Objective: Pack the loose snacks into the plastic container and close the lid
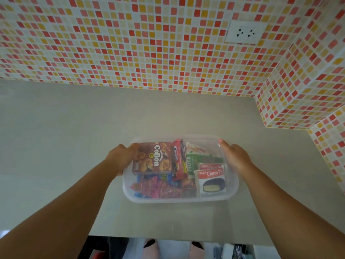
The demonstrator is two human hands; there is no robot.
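Squarely between both hands sat the plastic container [180, 200] on the grey counter [56, 128], snacks [155, 157] packed inside; the left hand [122, 157] and right hand [238, 157] clasped its short sides.

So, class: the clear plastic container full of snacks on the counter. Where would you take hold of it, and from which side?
Grip the plastic container by its two short ends, one hand per side, as the left hand and right hand are placed now. It is wide, shallow and packed with snacks such as the Collon box and Choco Pie pack, so a two-sided hold under the rim likely keeps it level.
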